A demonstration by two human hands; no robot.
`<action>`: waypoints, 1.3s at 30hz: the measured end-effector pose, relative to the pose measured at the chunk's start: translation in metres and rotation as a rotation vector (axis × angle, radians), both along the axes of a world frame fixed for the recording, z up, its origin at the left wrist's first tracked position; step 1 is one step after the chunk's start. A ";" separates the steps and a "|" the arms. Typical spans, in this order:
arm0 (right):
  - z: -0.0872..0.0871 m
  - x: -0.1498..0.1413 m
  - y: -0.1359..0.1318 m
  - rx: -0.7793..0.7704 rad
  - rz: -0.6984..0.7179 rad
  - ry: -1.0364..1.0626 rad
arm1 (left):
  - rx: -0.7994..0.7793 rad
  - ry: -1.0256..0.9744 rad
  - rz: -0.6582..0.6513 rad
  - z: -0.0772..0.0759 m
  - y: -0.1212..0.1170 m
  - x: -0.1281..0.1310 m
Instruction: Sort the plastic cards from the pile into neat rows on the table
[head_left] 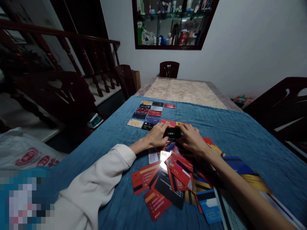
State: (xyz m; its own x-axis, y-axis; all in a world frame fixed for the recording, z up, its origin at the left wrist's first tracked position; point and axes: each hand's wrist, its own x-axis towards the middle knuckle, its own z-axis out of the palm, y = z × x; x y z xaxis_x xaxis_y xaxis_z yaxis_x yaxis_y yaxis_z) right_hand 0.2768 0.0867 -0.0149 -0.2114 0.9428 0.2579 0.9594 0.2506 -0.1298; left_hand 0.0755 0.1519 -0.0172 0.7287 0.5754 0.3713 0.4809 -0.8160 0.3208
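Observation:
A black plastic card with small light print is held between my two hands, over the pile. My left hand pinches its left edge, with the cuff of a pale sleeve at the wrist. At the card's right edge, my right hand is closed on it, its forearm bare. Just beyond the hands lie a red card and a yellow-orange card, partly covered. Rows of laid-out cards stand to the far left of the hands. Closer to me spreads a loose heap of red, black and blue cards.
A blue cloth covers the near part of the table; a patterned top shows beyond it. Larger blue and gold sheets lie under my right forearm. Dark wooden chairs surround the table. A white plastic bag sits at left.

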 end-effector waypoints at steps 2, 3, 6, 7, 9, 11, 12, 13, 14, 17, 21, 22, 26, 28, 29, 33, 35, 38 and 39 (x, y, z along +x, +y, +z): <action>0.001 0.001 0.000 -0.003 0.000 -0.010 | 0.004 0.034 -0.004 0.001 0.000 0.000; 0.002 0.001 0.000 0.003 -0.001 -0.017 | 0.007 0.051 -0.004 0.001 0.000 0.000; 0.002 0.002 0.000 0.019 -0.003 -0.037 | 0.013 0.077 -0.007 0.001 0.000 -0.002; 0.002 0.002 0.000 0.020 -0.003 -0.042 | 0.012 0.077 -0.011 0.002 0.000 -0.002; 0.001 0.002 0.000 0.025 -0.004 -0.052 | 0.008 0.069 -0.021 0.002 0.001 -0.004; 0.002 0.002 0.000 0.035 -0.007 -0.065 | 0.003 0.061 -0.032 0.004 0.001 -0.005; 0.002 0.002 0.000 0.041 -0.010 -0.075 | 0.002 0.058 -0.038 0.004 0.001 -0.005; 0.003 0.002 0.000 0.045 -0.013 -0.086 | 0.000 0.058 -0.046 0.005 0.002 -0.006; 0.004 0.001 -0.001 0.047 -0.017 -0.097 | -0.001 0.061 -0.055 0.006 0.002 -0.007; 0.006 -0.001 -0.003 0.059 -0.019 -0.123 | -0.002 0.074 -0.071 0.010 0.001 -0.010; 0.006 -0.007 -0.004 0.085 -0.020 -0.123 | 0.012 0.083 -0.083 0.013 0.002 -0.018; 0.006 -0.009 -0.004 0.086 -0.019 -0.120 | 0.018 0.086 -0.083 0.013 0.002 -0.021; 0.008 -0.024 -0.004 0.080 0.011 -0.116 | 0.007 0.113 -0.067 0.016 0.002 -0.036; 0.011 -0.034 -0.003 0.072 0.034 -0.124 | -0.022 0.125 -0.060 0.019 0.001 -0.046; 0.013 -0.040 -0.002 0.061 0.042 -0.130 | -0.037 0.127 -0.060 0.021 0.001 -0.051; 0.022 -0.066 0.000 -0.023 0.048 -0.149 | -0.088 0.135 -0.039 0.027 0.003 -0.078; 0.025 -0.081 0.003 -0.050 0.063 -0.145 | -0.121 0.148 -0.029 0.029 0.006 -0.093; 0.026 -0.102 0.007 -0.078 0.085 -0.130 | -0.154 0.197 -0.018 0.033 0.010 -0.115; 0.026 -0.109 0.009 -0.086 0.096 -0.126 | -0.163 0.221 -0.010 0.034 0.011 -0.122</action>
